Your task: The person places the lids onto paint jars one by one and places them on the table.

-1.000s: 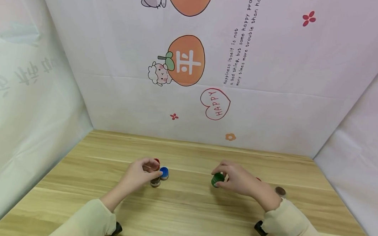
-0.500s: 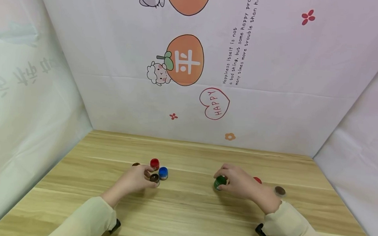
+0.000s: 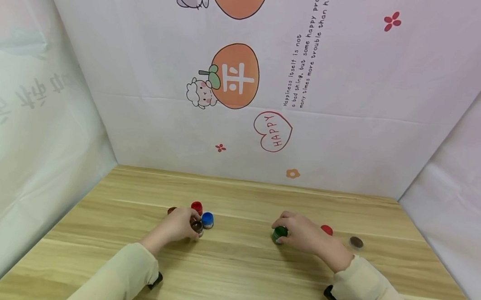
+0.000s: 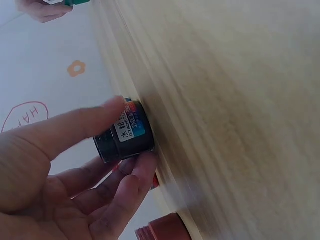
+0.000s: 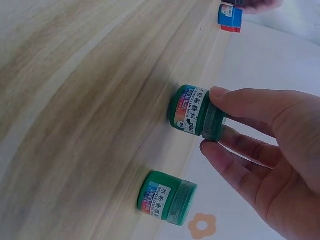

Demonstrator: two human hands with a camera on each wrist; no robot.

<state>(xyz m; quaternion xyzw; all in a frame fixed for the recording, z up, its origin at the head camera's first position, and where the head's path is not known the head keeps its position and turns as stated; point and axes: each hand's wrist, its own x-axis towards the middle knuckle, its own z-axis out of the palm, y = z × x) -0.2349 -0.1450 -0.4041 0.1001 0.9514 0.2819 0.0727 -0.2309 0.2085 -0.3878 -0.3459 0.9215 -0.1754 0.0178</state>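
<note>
In the head view, my left hand (image 3: 178, 224) holds a dark gouache jar (image 3: 197, 228) between thumb and fingers. The left wrist view shows the jar's label (image 4: 131, 122) by the thumb. Close beside it stand a blue jar (image 3: 207, 220) and a red jar (image 3: 196, 207). A reddish-brown jar (image 4: 167, 228) is partly hidden behind this hand in the head view. To the right, my right hand (image 3: 301, 232) grips a green gouache jar (image 3: 279, 234) near its lid, its base at the tabletop. A second green jar (image 5: 167, 197) stands nearby in the right wrist view.
Beyond my right wrist lie a red round top (image 3: 327, 229), partly covered, and a brown round top (image 3: 356, 242). White printed sheeting (image 3: 339, 128) walls the wooden table (image 3: 234, 267) at the back and both sides.
My left hand has moved from beside the blue jar to the dark jar and now grips it. My right hand has shifted slightly toward me with the green jar, which has come down more upright.
</note>
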